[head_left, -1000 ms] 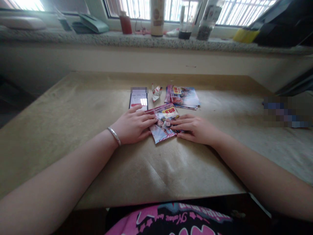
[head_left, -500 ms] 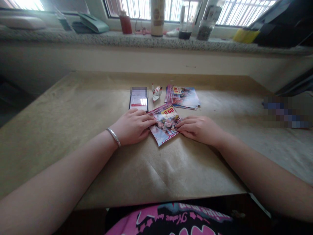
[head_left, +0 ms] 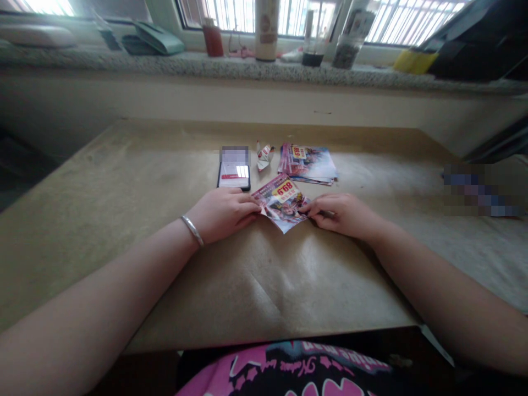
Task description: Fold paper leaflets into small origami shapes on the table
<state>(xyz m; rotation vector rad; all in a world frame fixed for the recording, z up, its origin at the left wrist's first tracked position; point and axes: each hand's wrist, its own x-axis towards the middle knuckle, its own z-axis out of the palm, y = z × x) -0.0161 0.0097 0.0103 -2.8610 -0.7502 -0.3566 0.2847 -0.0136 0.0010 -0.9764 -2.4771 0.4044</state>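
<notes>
Daylight floods through the barred window (head_left: 396,22), blown out to white along the top, while the tabletop's (head_left: 103,220) left corner falls dim. The left hand (head_left: 223,214) and right hand (head_left: 342,214) cast faint shadows; the phone screen (head_left: 242,171) shows glare.

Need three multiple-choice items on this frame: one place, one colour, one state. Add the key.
1. The flyer between the left hand and right hand is:
A. held at its edges by both
B. untouched
C. crumpled in one fist

2. The phone lies:
A. just beyond the left hand
B. under the right hand
C. on the windowsill

3. The flyer's price label is:
A. blue
B. yellow
C. green

Key:
1. A, both hands are at its side edges.
2. A, it sits past the left hand's fingers.
3. B, the label shows yellow behind red digits.
</notes>
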